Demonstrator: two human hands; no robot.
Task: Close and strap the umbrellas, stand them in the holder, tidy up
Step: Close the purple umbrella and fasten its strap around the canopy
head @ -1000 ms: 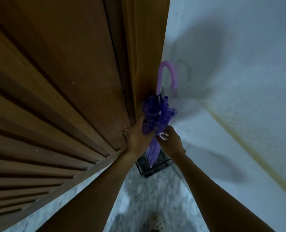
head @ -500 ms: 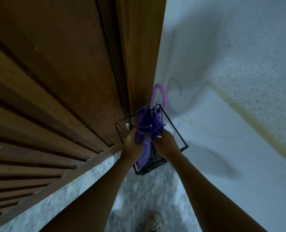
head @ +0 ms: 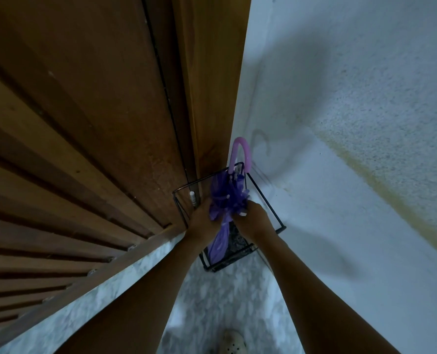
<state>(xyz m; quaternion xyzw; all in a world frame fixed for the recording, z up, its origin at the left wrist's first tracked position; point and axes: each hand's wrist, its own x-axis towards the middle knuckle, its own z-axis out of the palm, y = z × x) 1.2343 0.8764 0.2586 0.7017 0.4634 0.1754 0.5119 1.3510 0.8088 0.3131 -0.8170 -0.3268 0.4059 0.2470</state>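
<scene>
Head view: both hands clasp the bunched canopy of the purple umbrella [head: 227, 200], the left hand [head: 202, 222] on its door side and the right hand [head: 255, 222] on its wall side. It stands inside the black wire holder [head: 232, 258] (pink hooked handle [head: 241, 149] uppermost), in the corner between the wooden door [head: 110, 103] and the pale wall [head: 340, 103].

Both hands gripped the bunched canopy of a purple umbrella [head: 228, 199], the left hand [head: 201, 222] on one side and the right hand [head: 253, 222] on the other. Its pink hooked handle [head: 241, 150] rose beyond them, and its lower end ran down between the wrists into a black wire holder [head: 264, 201]. A wooden door [head: 97, 123] stood left of the left hand, a pale wall [head: 353, 111] right of the right hand. A light shoe [head: 234, 342] showed below the forearms.
</scene>
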